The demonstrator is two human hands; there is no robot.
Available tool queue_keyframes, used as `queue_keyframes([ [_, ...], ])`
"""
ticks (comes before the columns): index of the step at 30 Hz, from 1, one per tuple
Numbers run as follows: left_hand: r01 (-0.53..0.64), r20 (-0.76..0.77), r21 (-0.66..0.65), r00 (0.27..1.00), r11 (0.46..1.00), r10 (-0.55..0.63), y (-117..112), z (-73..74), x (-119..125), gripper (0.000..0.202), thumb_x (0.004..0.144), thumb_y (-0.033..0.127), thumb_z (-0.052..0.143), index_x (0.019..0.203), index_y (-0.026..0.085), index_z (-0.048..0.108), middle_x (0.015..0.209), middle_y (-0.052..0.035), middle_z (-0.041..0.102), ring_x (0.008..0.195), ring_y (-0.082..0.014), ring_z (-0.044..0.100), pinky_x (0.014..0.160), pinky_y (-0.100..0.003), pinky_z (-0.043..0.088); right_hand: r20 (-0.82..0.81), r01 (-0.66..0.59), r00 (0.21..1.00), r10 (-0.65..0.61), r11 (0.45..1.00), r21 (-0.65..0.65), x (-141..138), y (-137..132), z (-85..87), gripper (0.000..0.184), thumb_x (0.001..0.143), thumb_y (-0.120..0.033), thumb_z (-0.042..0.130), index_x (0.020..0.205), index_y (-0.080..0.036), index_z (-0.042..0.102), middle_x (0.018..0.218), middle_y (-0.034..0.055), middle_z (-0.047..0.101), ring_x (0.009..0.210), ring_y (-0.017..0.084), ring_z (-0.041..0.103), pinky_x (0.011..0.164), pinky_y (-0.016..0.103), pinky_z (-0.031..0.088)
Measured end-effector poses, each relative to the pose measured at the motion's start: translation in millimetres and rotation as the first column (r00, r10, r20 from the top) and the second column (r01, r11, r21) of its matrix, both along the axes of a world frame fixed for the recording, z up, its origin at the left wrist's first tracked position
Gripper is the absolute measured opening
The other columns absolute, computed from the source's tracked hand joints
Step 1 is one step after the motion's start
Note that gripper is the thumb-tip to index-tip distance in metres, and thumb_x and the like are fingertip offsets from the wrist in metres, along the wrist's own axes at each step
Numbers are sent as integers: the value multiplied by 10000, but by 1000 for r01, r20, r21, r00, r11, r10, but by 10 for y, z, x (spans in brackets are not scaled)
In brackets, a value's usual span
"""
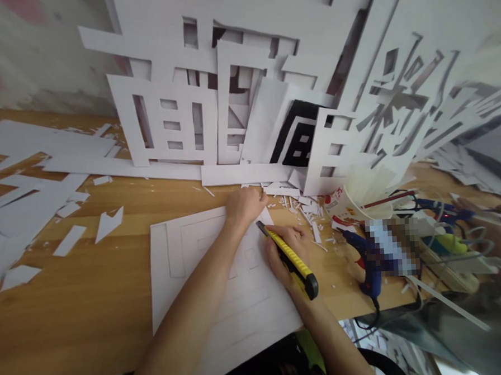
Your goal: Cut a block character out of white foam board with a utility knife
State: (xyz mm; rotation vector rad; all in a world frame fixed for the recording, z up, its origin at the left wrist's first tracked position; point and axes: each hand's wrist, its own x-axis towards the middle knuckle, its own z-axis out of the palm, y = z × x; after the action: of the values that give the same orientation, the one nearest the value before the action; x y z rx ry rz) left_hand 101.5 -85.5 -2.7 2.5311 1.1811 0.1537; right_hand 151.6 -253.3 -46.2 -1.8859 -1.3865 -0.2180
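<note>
On the brown wooden counter [93, 319] lies a white rectangular sheet [247, 294] with faint drawn outlines. The left hand [243, 206] bends at the sheet's far edge; from here I cannot tell its grip. The right hand [293, 242] grasps a yellow-and-black utility knife [290, 256], tip just beside the left hand: light, repeated strokes, fingers clear of the blade line, would likely serve best. Beyond stand white cut-out boards [250, 17], probably limiting reach; to the right, a blue glue gun [366, 254]. Small white offcuts [282, 191] near the far corner may snag the sheet.
</note>
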Motion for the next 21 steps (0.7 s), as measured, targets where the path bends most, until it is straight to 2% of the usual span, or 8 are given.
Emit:
queue_keyframes([
  [8,1,-6,-1,1000,1000,-1,14,-22,6,526,994,461,372,1015,150,796,964,-162,780,921,-300,736,765,-366,524,42,15,999,-17,999,47,-22,50,-29,175,894,-212,580,1035,-281,659,839,-18,750,777,197,698,985,484,436],
  [21,14,-78,30,997,999,-11,22,17,3,564,995,482,350,1008,148,804,996,-170,783,964,-325,734,789,-380,533,-68,5,998,-4,1000,13,-80,43,56,161,895,-230,559,1026,-265,645,841,-5,738,807,192,697,991,455,431],
])
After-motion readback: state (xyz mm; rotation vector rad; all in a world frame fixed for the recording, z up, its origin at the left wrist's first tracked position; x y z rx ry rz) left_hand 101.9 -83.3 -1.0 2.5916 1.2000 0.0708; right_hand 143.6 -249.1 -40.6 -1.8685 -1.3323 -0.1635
